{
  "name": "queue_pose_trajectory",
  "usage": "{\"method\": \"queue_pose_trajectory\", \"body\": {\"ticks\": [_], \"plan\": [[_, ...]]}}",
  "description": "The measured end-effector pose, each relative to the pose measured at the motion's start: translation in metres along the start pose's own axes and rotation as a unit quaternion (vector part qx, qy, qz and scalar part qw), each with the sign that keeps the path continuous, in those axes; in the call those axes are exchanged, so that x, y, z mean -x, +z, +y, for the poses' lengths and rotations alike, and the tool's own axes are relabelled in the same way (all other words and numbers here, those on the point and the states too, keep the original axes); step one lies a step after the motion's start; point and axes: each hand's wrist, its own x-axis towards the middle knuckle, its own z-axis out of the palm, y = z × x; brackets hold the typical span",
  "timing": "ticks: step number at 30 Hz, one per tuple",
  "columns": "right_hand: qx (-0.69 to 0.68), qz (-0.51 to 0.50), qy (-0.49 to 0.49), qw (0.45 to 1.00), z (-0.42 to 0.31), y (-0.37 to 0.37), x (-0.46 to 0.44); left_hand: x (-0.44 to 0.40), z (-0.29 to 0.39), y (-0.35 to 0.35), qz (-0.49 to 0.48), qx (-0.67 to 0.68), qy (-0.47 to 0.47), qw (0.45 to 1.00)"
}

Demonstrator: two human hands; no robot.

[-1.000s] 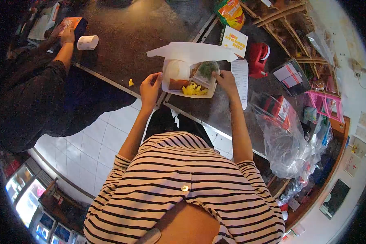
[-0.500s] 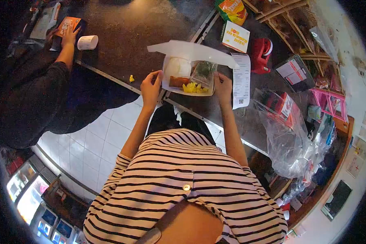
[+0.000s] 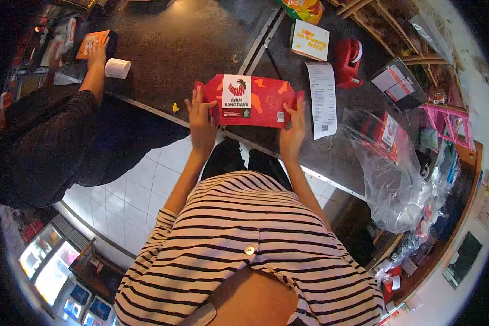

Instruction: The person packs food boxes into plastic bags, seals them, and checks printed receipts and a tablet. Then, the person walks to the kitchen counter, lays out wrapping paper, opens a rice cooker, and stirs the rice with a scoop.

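Note:
A red printed food box [image 3: 261,100] lies on the dark table in front of me, its lid down over the contents. At the box's left end is my left hand [image 3: 202,117], thumb and fingers gripping the side and corner. The right end is held the same way by my right hand [image 3: 293,127], fingers bent over the lid's edge. The food inside is hidden by the lid. Just right of the box lies a long white receipt [image 3: 323,100].
A co-worker's hand [image 3: 96,57] rests on an orange box [image 3: 91,44] at the left, beside a white roll [image 3: 118,68]. To the right are a red tape dispenser [image 3: 348,65], a white-and-yellow box [image 3: 309,41] and a clear plastic bag [image 3: 388,185].
The box's lid has swung down towards me, covering the rice, yellow food and packet, so its red printed face now shows. Both my hands have moved onto the lid's ends.

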Motion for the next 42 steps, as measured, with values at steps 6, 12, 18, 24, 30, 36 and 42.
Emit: {"method": "queue_pose_trajectory", "body": {"ticks": [6, 12, 18, 24, 30, 36, 42], "plan": [[-0.118, -0.013, 0.159, 0.98, 0.005, 0.02, -0.005, -0.014, 0.017, 0.016, -0.013, 0.257, -0.226, 0.939], [-0.202, -0.16, 0.239, 0.936, 0.016, 0.002, -0.042, -0.035, 0.008, 0.008, -0.096, 0.229, -0.237, 0.939], [-0.075, -0.082, 0.095, 0.989, -0.008, -0.002, -0.041, -0.041, 0.023, -0.012, -0.118, 0.303, -0.257, 0.91], [-0.029, -0.228, 0.14, 0.963, -0.018, -0.033, -0.035, -0.036, 0.016, -0.026, -0.235, 0.083, -0.005, 0.968], [0.084, -0.325, -0.021, 0.942, 0.019, -0.006, 0.003, -0.003, 0.015, 0.01, -0.262, -0.263, 0.033, 0.928], [0.079, -0.318, -0.241, 0.913, 0.003, -0.027, -0.034, -0.018, 0.008, -0.006, -0.304, -0.155, 0.242, 0.908], [0.159, -0.335, -0.302, 0.878, 0.023, -0.007, -0.033, -0.028, 0.001, 0.008, -0.309, -0.089, 0.31, 0.894]]}}
